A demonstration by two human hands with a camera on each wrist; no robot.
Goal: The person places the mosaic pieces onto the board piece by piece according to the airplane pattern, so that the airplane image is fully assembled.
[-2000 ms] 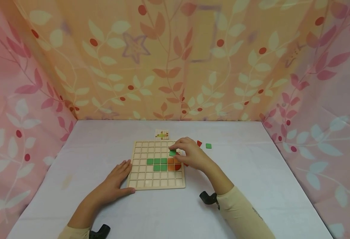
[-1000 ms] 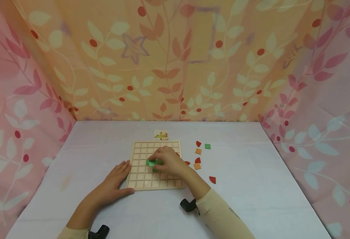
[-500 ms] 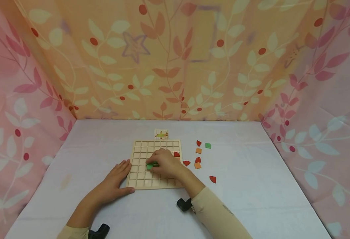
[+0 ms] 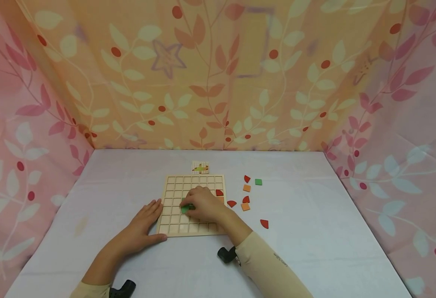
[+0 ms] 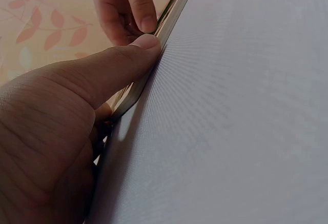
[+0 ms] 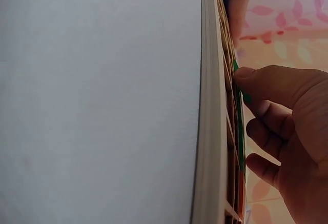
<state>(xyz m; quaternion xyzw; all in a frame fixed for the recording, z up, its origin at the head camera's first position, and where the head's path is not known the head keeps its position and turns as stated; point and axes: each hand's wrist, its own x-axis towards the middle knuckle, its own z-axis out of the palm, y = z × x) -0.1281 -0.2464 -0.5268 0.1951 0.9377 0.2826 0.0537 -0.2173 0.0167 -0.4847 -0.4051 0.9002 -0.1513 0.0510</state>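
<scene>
A wooden grid board (image 4: 175,229) lies on the white table. My left hand (image 4: 143,225) rests at its near left corner, fingers straight along the left side. In the left wrist view the thumb (image 5: 128,55) presses against the board's edge. Over the middle of the grid, my right hand (image 4: 204,205) pinches a green square tile (image 4: 185,210) between thumb and fingertips, down at the cells. Green tiles (image 6: 240,131) show along the grid in the right wrist view. A red quarter-round tile (image 4: 219,192) and an orange tile (image 4: 221,199) sit in cells near the right side; the hand hides other cells.
Right of the board lie loose tiles: a green square (image 4: 258,182), orange squares (image 4: 245,206) and several red quarter-rounds (image 4: 264,224). A small pattern card (image 4: 200,167) lies behind the board. Floral cloth (image 4: 210,82) walls in the table's back and sides.
My right hand carried a green tile from the board's upper right to its middle left, then settled slightly lower at the cells there. My left hand stayed at the board's corner.
</scene>
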